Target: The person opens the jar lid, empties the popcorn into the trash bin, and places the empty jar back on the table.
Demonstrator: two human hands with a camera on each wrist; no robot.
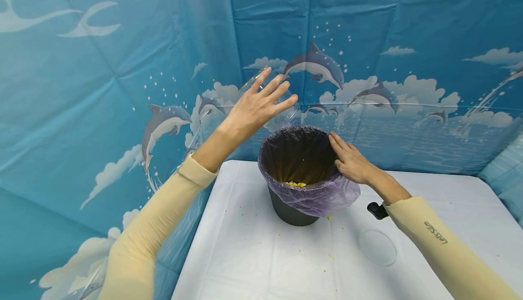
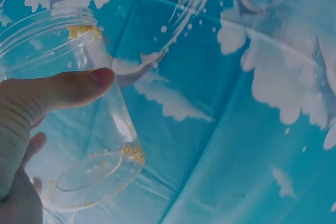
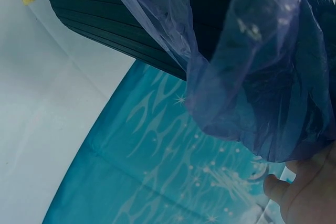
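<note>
My left hand (image 1: 255,109) holds a clear plastic jar (image 2: 105,114) above the bin's far left side. The jar is tilted, and yellow crumbs cling inside its base and near its threaded mouth. On the white table stands a dark bin (image 1: 292,209), lined with a translucent purple bag (image 1: 323,195) folded over the rim. Yellow bits (image 1: 296,184) lie inside the bin. At the bin's right rim, my right hand (image 1: 355,164) touches the bagged edge with its fingers extended. The right wrist view shows only part of this hand, beside the hanging bag (image 3: 257,103).
A clear round lid (image 1: 377,248) lies on the white table (image 1: 229,254), right of the bin. Small yellow crumbs (image 1: 331,256) are scattered in front. A black device (image 1: 377,210) sits at the right wrist. A blue dolphin-print curtain (image 1: 196,41) hangs behind and on the left.
</note>
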